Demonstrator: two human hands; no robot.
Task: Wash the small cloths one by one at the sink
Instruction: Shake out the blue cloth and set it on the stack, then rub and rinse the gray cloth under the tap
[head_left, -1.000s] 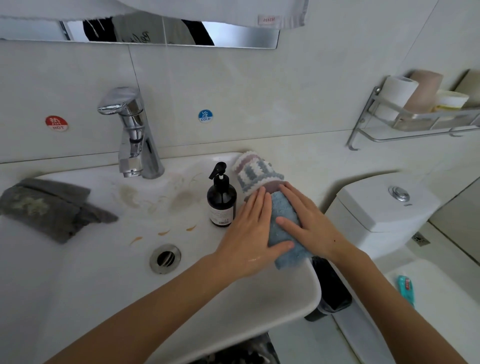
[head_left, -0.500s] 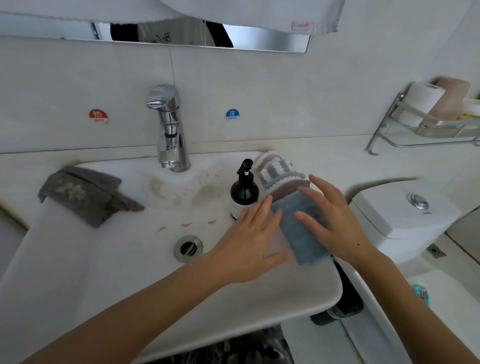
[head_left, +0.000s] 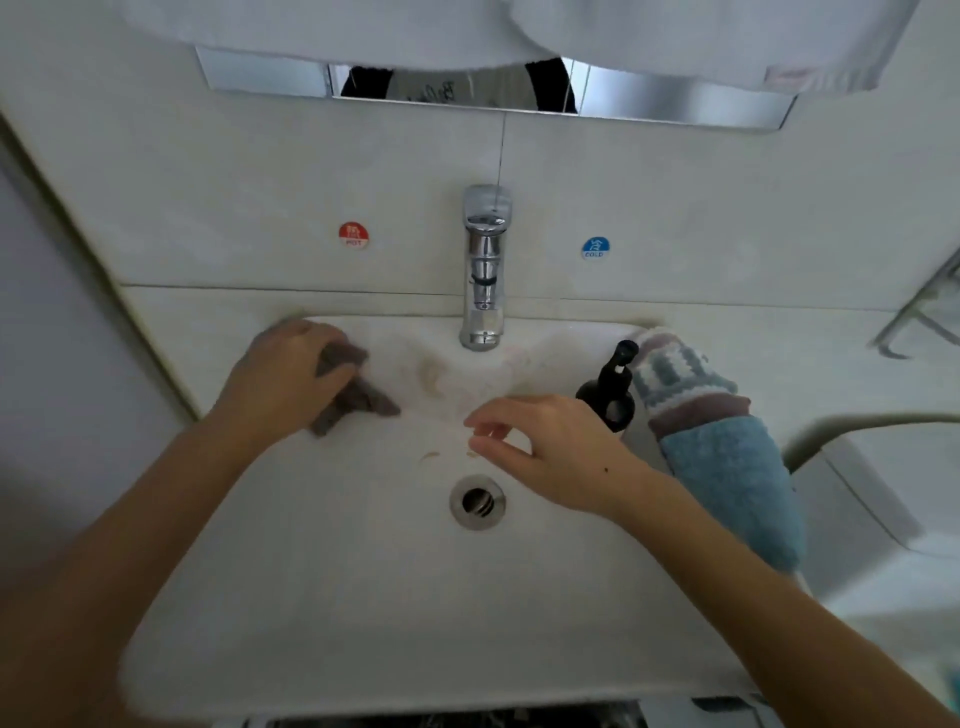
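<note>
**Now the grey cloth's turn**

Clearly the left hand (head_left: 283, 376) has gone for the grey cloth (head_left: 353, 397) at ten o'clock on the sink (head_left: 363, 597) rim: its fingers are curled over the cloth's upper end, clamped on it, while the lower corner trails toward the bowl. That grip looks meant to drag the cloth in under the tap (head_left: 483, 270), which stands at twelve o'clock with no water running.

The right hand (head_left: 550, 447) hovers over the bowl just above the drain (head_left: 477, 501), fingers loosely apart and holding nothing, probably waiting to take the cloth's other end or reach for the tap.

At three o'clock two cloths lie along the right rim, apparently set aside: a patterned cloth (head_left: 680, 379) further back and a blue cloth (head_left: 737, 483) nearer, its lower end hanging past the edge. Whether they are washed I cannot tell. A dark pump bottle (head_left: 610, 392) stands just beside the patterned one, handy for the right hand.

The bowl holds no water, only brownish stains near the tap and a few specks above the drain
</note>
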